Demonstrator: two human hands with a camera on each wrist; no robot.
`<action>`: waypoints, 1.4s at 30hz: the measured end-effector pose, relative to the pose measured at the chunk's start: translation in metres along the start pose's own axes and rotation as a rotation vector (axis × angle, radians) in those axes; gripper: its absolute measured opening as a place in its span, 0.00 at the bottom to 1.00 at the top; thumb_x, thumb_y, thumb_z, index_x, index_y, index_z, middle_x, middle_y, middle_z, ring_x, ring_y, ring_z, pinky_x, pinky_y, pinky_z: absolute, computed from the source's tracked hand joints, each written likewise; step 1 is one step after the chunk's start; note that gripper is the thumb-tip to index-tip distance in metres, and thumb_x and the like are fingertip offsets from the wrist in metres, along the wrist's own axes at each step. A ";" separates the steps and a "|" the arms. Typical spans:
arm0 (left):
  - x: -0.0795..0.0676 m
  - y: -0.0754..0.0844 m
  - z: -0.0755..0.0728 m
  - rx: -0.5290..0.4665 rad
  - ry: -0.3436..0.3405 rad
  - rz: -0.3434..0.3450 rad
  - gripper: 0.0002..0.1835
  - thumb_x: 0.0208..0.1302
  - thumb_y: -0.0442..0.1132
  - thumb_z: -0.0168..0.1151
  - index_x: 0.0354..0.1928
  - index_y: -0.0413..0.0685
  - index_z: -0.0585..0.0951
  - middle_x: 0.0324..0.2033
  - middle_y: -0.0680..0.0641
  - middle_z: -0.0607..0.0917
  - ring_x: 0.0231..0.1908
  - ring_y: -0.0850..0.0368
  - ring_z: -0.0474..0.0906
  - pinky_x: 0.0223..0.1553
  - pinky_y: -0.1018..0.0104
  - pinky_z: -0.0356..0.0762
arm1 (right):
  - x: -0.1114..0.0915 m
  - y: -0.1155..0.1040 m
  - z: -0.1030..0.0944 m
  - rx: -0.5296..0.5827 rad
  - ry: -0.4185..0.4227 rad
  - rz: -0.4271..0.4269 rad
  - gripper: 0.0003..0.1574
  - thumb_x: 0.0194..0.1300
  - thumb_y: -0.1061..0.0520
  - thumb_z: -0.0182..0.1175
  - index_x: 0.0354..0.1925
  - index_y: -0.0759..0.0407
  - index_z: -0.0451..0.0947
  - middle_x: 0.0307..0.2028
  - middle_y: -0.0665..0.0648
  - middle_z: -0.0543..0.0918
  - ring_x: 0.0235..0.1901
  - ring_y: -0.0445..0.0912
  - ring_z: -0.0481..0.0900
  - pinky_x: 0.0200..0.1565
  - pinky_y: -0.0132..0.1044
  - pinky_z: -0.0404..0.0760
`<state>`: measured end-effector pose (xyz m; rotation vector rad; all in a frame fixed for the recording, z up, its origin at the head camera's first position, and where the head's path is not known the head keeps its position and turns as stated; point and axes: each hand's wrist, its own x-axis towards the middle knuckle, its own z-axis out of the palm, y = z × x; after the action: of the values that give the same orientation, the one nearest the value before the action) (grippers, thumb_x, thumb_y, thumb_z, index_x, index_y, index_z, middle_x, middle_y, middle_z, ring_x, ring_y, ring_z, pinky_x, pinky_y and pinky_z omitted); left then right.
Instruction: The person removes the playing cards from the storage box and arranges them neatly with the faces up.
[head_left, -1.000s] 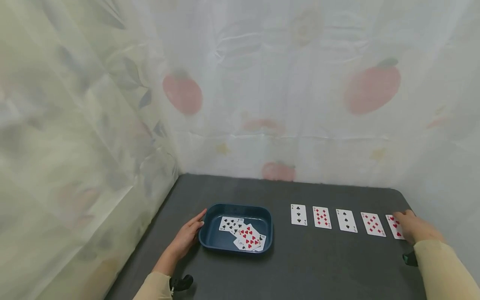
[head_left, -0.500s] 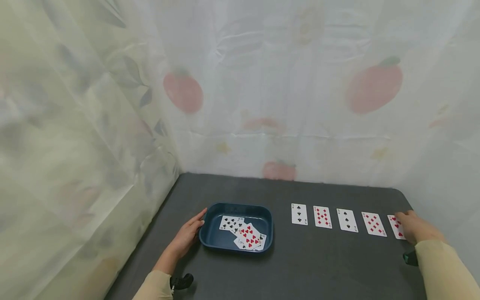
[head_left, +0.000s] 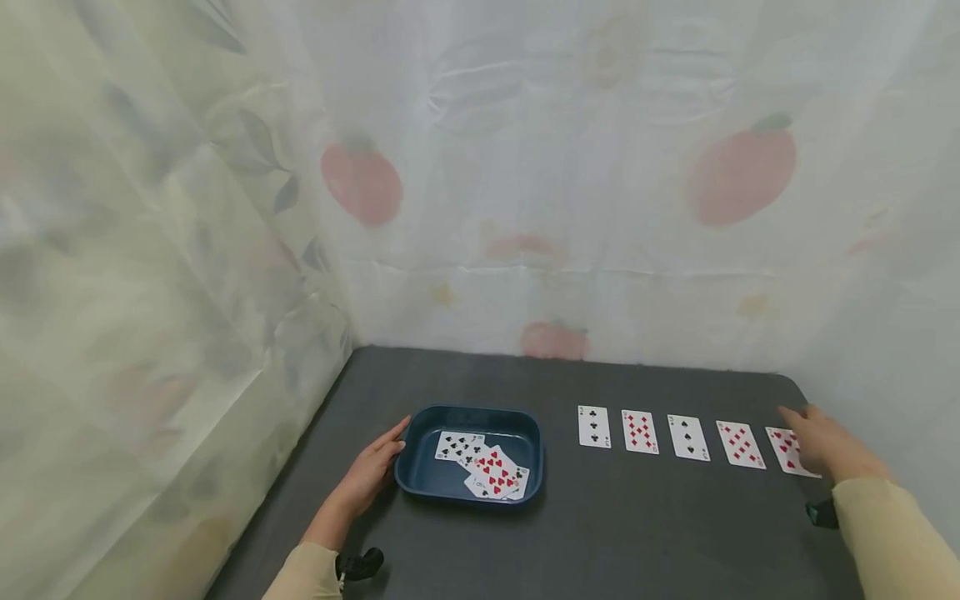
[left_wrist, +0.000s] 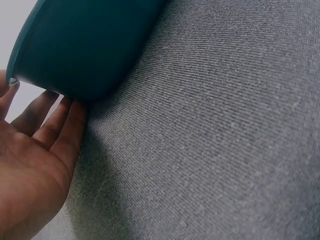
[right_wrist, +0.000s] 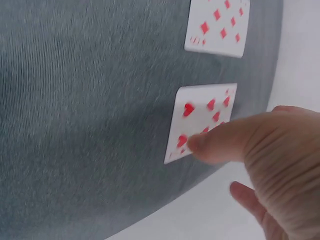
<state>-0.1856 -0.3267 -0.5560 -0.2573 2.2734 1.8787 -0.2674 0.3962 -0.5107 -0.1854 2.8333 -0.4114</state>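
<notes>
well, the hearts card (head_left: 784, 451), lower right, probably wants gentle handling
right hand (head_left: 834, 446): fingers spread, thumb over it, nothing gripped; left hand (head_left: 366, 479): straight fingers against the tray (head_left: 422, 471), lower centre

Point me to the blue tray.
In the head view, the tray is below centre, between the left hand touching its left end and the three of clubs to its right.

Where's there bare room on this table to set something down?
Widest: the gray tabletop this side of the playing cards, right of the blue tray; also a strip between tray and curtain. Crowded: right hand over the hearts card, left hand against the tray.
</notes>
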 end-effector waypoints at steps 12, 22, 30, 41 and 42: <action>-0.001 0.000 -0.003 0.009 0.009 0.005 0.28 0.80 0.44 0.48 0.78 0.66 0.64 0.79 0.40 0.56 0.74 0.37 0.58 0.69 0.32 0.55 | 0.024 -0.070 0.006 -0.175 0.168 -0.268 0.53 0.54 0.67 0.72 0.74 0.71 0.59 0.68 0.80 0.58 0.66 0.79 0.55 0.48 0.70 0.74; -0.003 0.002 -0.003 0.002 -0.019 0.020 0.28 0.80 0.45 0.48 0.79 0.63 0.63 0.79 0.39 0.55 0.75 0.36 0.57 0.69 0.32 0.55 | 0.038 -0.147 0.021 -0.169 0.245 -0.516 0.53 0.59 0.59 0.75 0.76 0.66 0.60 0.72 0.72 0.63 0.70 0.71 0.60 0.61 0.67 0.69; -0.001 0.000 -0.001 -0.002 -0.009 0.019 0.28 0.80 0.45 0.49 0.79 0.62 0.64 0.79 0.39 0.56 0.74 0.36 0.57 0.69 0.33 0.56 | 0.042 -0.236 0.036 -0.125 0.224 -0.699 0.55 0.62 0.51 0.74 0.78 0.61 0.58 0.75 0.65 0.63 0.73 0.65 0.60 0.65 0.61 0.69; 0.004 -0.002 0.003 0.003 -0.004 0.024 0.28 0.80 0.44 0.48 0.79 0.63 0.64 0.78 0.40 0.57 0.74 0.35 0.59 0.69 0.33 0.57 | 0.045 -0.319 0.059 -0.097 0.115 -0.833 0.55 0.65 0.42 0.70 0.81 0.51 0.55 0.77 0.58 0.60 0.75 0.57 0.57 0.69 0.56 0.67; 0.004 -0.002 0.003 0.010 -0.006 0.034 0.28 0.80 0.44 0.48 0.79 0.61 0.63 0.78 0.39 0.57 0.73 0.35 0.59 0.68 0.33 0.58 | 0.045 -0.324 0.061 -0.092 0.106 -0.846 0.55 0.65 0.42 0.70 0.80 0.52 0.56 0.77 0.59 0.61 0.75 0.57 0.58 0.69 0.56 0.67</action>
<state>-0.1889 -0.3242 -0.5595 -0.2127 2.2968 1.8804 -0.2646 0.0647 -0.4826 -1.4283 2.7334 -0.4510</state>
